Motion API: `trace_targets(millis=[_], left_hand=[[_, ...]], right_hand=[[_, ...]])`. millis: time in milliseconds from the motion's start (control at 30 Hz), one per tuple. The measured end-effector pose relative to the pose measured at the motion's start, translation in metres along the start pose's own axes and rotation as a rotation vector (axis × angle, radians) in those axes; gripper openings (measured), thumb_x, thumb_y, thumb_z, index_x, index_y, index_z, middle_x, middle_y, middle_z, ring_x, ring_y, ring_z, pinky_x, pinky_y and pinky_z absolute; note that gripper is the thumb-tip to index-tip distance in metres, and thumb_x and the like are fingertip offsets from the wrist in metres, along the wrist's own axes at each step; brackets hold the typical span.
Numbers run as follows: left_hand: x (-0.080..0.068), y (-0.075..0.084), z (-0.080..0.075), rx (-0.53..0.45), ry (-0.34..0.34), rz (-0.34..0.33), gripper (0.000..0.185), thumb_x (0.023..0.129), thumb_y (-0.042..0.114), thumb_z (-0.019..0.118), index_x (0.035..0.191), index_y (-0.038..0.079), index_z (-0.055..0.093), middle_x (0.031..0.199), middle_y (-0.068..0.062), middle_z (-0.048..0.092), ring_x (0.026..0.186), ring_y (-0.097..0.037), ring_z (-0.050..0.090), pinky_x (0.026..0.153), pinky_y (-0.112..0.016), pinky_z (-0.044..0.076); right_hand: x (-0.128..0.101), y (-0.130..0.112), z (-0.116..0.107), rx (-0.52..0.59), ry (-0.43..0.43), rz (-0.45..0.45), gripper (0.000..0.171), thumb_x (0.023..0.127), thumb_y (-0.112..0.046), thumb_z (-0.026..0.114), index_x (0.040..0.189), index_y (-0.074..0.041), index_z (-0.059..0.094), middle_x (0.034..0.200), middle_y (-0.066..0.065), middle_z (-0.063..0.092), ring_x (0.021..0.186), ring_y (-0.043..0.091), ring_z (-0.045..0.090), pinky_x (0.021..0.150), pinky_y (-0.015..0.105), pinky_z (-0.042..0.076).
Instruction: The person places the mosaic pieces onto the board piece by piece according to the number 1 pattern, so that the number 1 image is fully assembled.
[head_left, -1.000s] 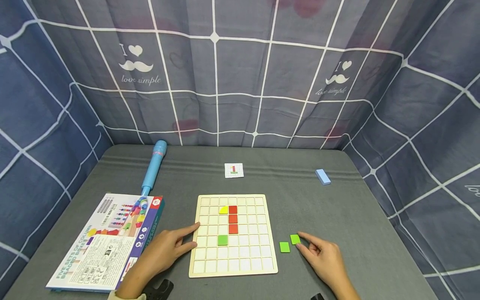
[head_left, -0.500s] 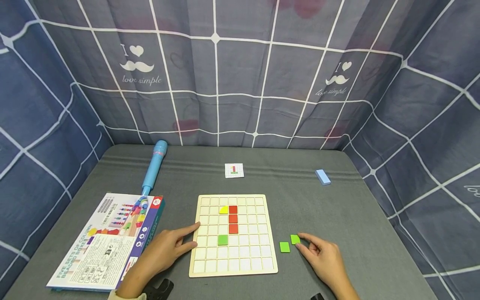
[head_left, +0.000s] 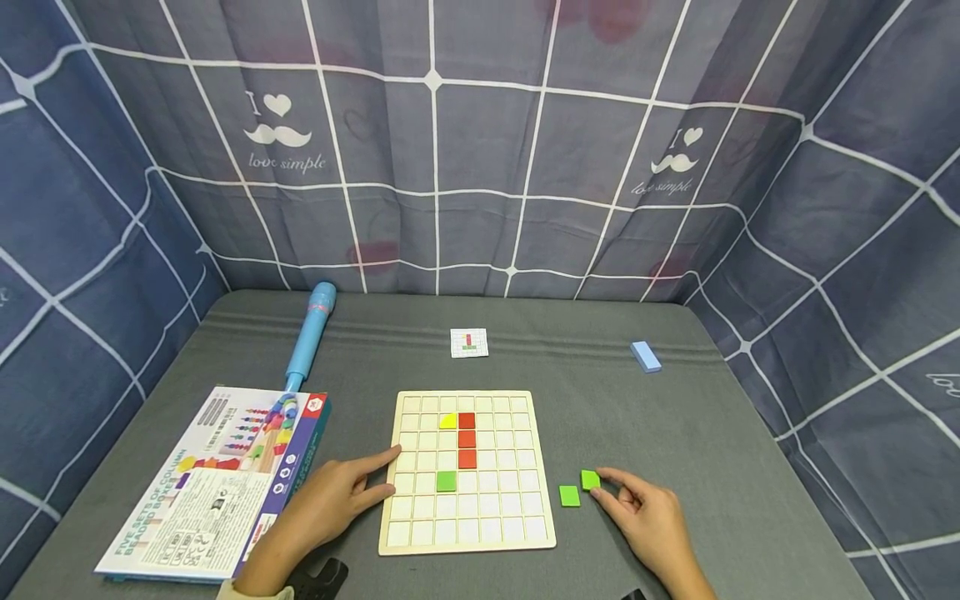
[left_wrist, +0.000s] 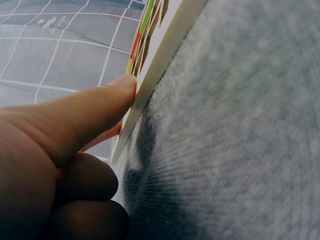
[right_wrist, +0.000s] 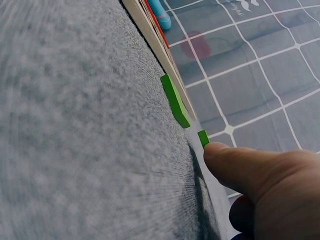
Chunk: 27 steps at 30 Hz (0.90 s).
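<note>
Cloth (head_left: 480,167), blue-grey with a white grid, fills the upper half of the head view and runs down both edges. Below it the grey tabletop (head_left: 675,433) takes up the lower half.

At the lower left lies a printed box (head_left: 213,483), flat and angled, with a blue tube (head_left: 309,337) just above it, pointing toward the upper left. In the lower centre sits the board (head_left: 467,533), a pale wooden grid. It carries three red tiles (head_left: 467,439) in a column, a yellow piece (head_left: 447,421) just left of the top red one, and one green tile (head_left: 446,481) lower down and left of the column.

The left hand (head_left: 330,504) rests at the board's left edge, fingers (left_wrist: 95,112) mostly straight and laid against that edge, holding nothing; the left wrist view shows a fingertip touching the board's side. The right hand (head_left: 648,517) is at the lower right, fingers loosely bent, its fingertips touching the right square (head_left: 590,479), a green tile on the tabletop. I cannot tell whether it is pinched or only touched. A second square (head_left: 569,496) lies just left of it, near the board's right edge.

Above the board, mid-frame, is a small card (head_left: 468,342). A light blue block (head_left: 646,356) sits at the right, well apart from the rest.
</note>
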<state>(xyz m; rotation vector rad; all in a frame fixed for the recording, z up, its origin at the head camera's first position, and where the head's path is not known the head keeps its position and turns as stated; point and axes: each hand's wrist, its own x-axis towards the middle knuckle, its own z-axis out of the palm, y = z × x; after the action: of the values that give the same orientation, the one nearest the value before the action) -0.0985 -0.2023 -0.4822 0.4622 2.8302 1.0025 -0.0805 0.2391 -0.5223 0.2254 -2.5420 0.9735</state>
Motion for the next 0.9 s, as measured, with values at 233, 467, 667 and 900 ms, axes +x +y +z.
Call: trace_targets(millis=[233,467,667,900], left_hand=[[-0.001,0.0,0.0,-0.007,-0.004,-0.003,0.05,0.094,0.032,0.075,0.141,0.019,0.064,0.06,0.017,0.038,0.051,0.001,0.03,0.048,-0.021,0.026],[-0.001,-0.001,-0.001,-0.005,-0.009,-0.007,0.05,0.094,0.032,0.074,0.142,0.019,0.064,0.059,0.017,0.038,0.051,0.001,0.03,0.048,-0.021,0.026],[0.0,-0.002,-0.002,-0.005,-0.01,-0.008,0.05,0.094,0.032,0.074,0.142,0.019,0.064,0.059,0.016,0.037,0.051,0.001,0.029,0.048,-0.021,0.025],[0.0,-0.001,-0.001,-0.011,0.016,0.025,0.05,0.094,0.037,0.074,0.141,0.02,0.065,0.058,0.017,0.037,0.051,0.001,0.028,0.048,-0.021,0.026]], right_hand=[[-0.001,-0.001,0.001,0.025,0.0,0.04,0.029,0.077,-0.013,0.091,0.101,-0.023,0.079,0.056,-0.02,0.036,0.046,-0.004,0.028,0.041,0.019,0.027],[-0.003,-0.005,0.004,0.05,0.024,-0.003,0.029,0.076,-0.011,0.091,0.101,-0.02,0.08,0.056,-0.02,0.036,0.047,-0.008,0.025,0.04,0.017,0.026],[-0.003,-0.011,0.006,0.073,0.059,-0.081,0.032,0.075,-0.01,0.092,0.102,-0.021,0.079,0.057,-0.02,0.035,0.048,-0.011,0.023,0.04,0.015,0.025],[0.0,-0.017,0.007,0.108,0.041,-0.149,0.032,0.075,-0.01,0.091,0.104,-0.019,0.079,0.058,-0.019,0.033,0.05,-0.011,0.025,0.043,0.014,0.026]])
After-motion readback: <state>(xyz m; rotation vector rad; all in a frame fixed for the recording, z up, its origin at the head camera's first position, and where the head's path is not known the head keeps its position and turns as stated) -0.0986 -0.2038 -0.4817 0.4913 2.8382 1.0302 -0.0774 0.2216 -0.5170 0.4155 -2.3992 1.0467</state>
